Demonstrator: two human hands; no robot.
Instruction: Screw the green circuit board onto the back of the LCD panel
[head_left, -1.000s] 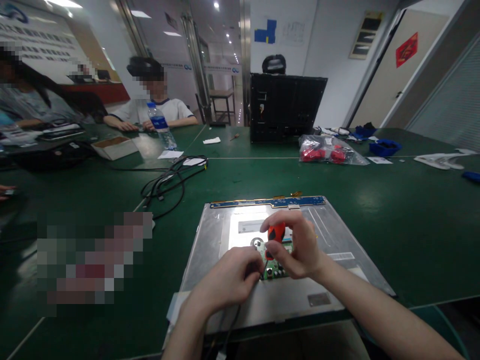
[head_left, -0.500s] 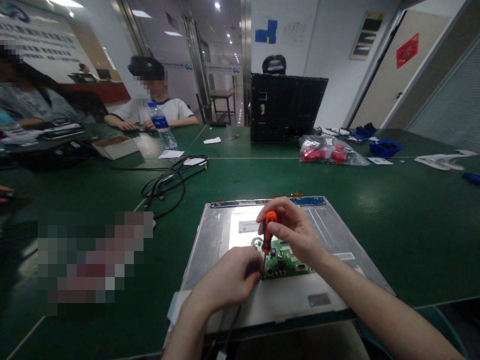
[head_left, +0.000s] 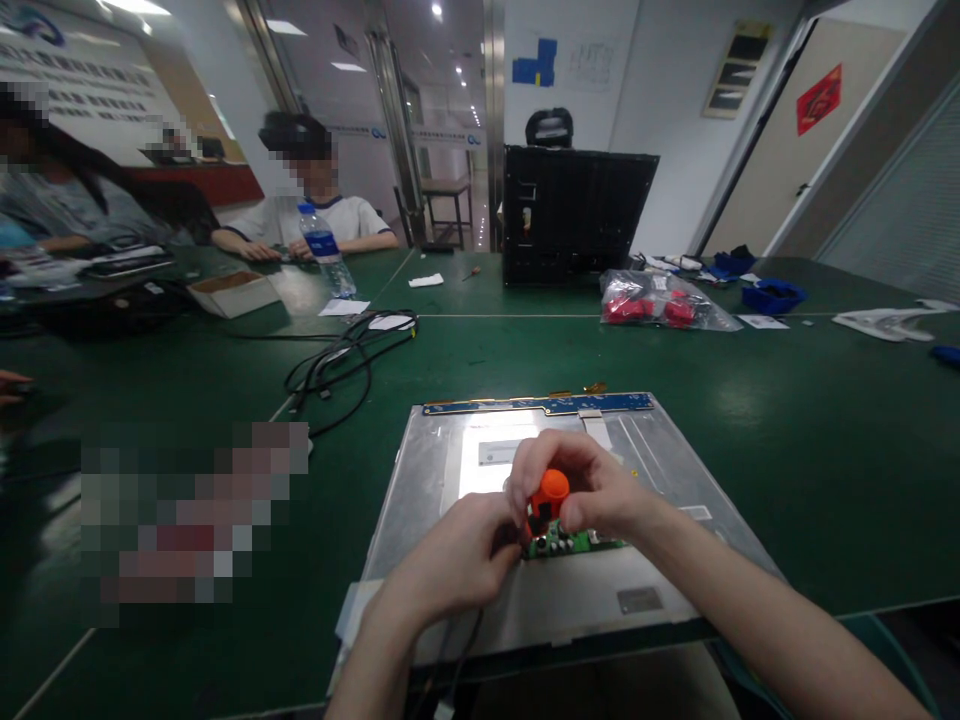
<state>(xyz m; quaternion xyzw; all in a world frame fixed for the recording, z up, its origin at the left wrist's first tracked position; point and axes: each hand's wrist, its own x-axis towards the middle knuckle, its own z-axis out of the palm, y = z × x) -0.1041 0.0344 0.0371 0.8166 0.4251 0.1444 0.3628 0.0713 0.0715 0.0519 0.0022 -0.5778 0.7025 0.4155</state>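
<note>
Dark green table takes the load. Silver metal flat panel lies flat near its front edge; I'd want it well supported, since any rocking would carry straight to the tool tip.

Right hand: thumb and fingers pinching the handle from 2 sides. Good for fine turning. Best let the wrist float so it doesn't load the panel.

Left hand: fingers curled in at the board's left edge, close to the right fingertips. Whether they pinch anything: can't tell, hidden. Should work as a steady; fingertips want to be clear of the tip in case it slips.

Green circuit board: on the panel, partly under the right hand. Press straight down only; side load could skate the tip across the components.

Orange-and-black screwdriver: handle over the board's left part, butt end up, roughly upright. Shaft and tip hidden, so seating can't be confirmed. Advice: seat fully, axis square, light pressure, small turns.

White flat ribbon: runs toward the right hand. Fragile, I'd guess; no knuckles dragging on it.
</note>
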